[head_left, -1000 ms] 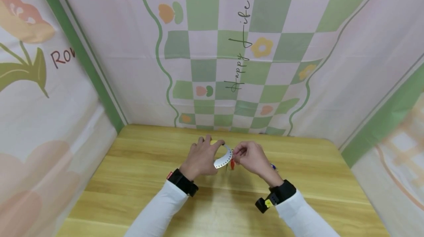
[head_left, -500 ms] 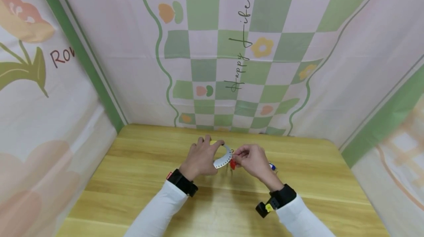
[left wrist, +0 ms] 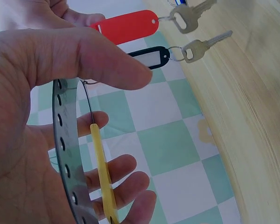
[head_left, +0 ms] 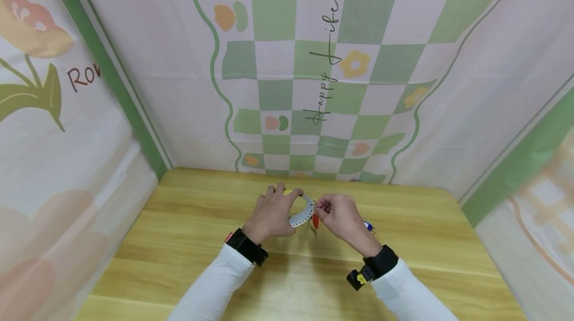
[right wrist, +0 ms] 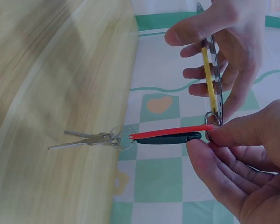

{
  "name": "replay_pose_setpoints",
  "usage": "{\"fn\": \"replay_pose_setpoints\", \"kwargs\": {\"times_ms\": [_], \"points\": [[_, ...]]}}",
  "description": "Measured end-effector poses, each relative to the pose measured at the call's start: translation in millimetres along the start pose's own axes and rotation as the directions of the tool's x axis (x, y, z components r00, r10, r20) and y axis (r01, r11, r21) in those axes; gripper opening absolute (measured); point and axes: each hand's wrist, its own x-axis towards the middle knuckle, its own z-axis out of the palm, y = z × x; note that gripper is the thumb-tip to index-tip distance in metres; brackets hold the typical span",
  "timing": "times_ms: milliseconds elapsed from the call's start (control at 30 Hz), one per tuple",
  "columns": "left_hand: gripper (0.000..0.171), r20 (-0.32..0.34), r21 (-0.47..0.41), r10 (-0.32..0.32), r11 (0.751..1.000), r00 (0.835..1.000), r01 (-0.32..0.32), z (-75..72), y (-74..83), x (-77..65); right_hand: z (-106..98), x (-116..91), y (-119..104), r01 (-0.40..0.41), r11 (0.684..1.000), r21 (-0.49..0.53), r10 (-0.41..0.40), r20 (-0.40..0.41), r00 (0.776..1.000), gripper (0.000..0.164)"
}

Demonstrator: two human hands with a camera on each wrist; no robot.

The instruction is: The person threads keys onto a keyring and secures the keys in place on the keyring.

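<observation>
My left hand (head_left: 271, 211) grips a curved metal band (head_left: 301, 219) with a row of holes along it. A yellow strip (left wrist: 102, 172) runs beside the band, in front of the fingers in the left wrist view. My right hand (head_left: 341, 217) pinches the end of a red key tag (right wrist: 170, 132) close to the band, where a small wire ring (right wrist: 209, 122) sits. Against the red tag lies a black key tag (left wrist: 154, 58) with a pale label. From each tag a metal key hangs on a split ring; one key (left wrist: 194, 50) is on the black tag.
Both hands are above a wooden table (head_left: 215, 281). A small blue-and-white thing (head_left: 369, 225), partly behind the right wrist, lies on it; its kind is unclear. A printed green-and-white checked cloth (head_left: 309, 86) stands behind the table's back edge.
My right hand dipped slightly, then rose again beside the band. The red tag swung and turned between the hands. My left hand and the metal band stayed nearly still.
</observation>
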Motion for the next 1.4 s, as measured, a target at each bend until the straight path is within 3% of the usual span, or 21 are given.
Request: {"fn": "replay_pose_setpoints", "kwargs": {"times_ms": [200, 333, 633, 900, 967, 1033, 1100, 1267, 1400], "points": [[0.086, -0.002, -0.033, -0.009, 0.999, 1.000, 0.009, 0.1, -0.4, -1.0, 1, 0, -3, 0.088, 0.993, -0.082, -0.090, -0.025, 0.996, 0.012], [0.085, 0.003, -0.043, -0.017, 0.999, 1.000, 0.018, -0.7, -0.6, -0.8, 2, 0, -6, 0.186, 0.968, -0.168, -0.198, -0.055, 0.979, 0.013], [0.082, 0.027, -0.066, -0.020, 0.998, 0.999, 0.021, -3.4, -2.0, -0.3, 6, -4, -3, 0.369, 0.867, -0.335, -0.407, -0.048, 0.912, 0.014], [0.082, 0.039, -0.085, -0.042, 0.995, 0.998, 0.045, -4.8, -1.4, -0.3, 6, -3, 1, 0.474, 0.768, -0.430, -0.525, 0.000, 0.851, 0.011], [0.082, 0.041, -0.082, -0.048, 0.995, 0.998, 0.051, -4.8, -1.3, 0.2, 6, -3, 3, 0.486, 0.756, -0.438, -0.542, -0.004, 0.840, 0.011], [0.082, 0.039, -0.076, -0.051, 0.996, 0.998, 0.054, -5.0, -1.1, 0.5, 7, -3, 4, 0.469, 0.776, -0.422, -0.528, -0.027, 0.849, 0.011], [0.082, 0.032, -0.074, -0.053, 0.996, 0.998, 0.055, -5.1, -0.9, 0.5, 8, -3, 5, 0.418, 0.818, -0.396, -0.481, -0.069, 0.874, 0.010], [0.085, -0.001, -0.041, -0.059, 0.997, 0.998, 0.059, -3.9, 0.0, 0.5, 13, -3, 1, 0.185, 0.951, -0.249, -0.233, -0.179, 0.956, 0.004], [0.088, -0.021, -0.020, -0.067, 0.998, 0.997, 0.067, -2.7, 0.9, 1.6, 16, -1, -4, 0.038, 0.988, -0.151, -0.071, -0.218, 0.973, 0.004]]}}
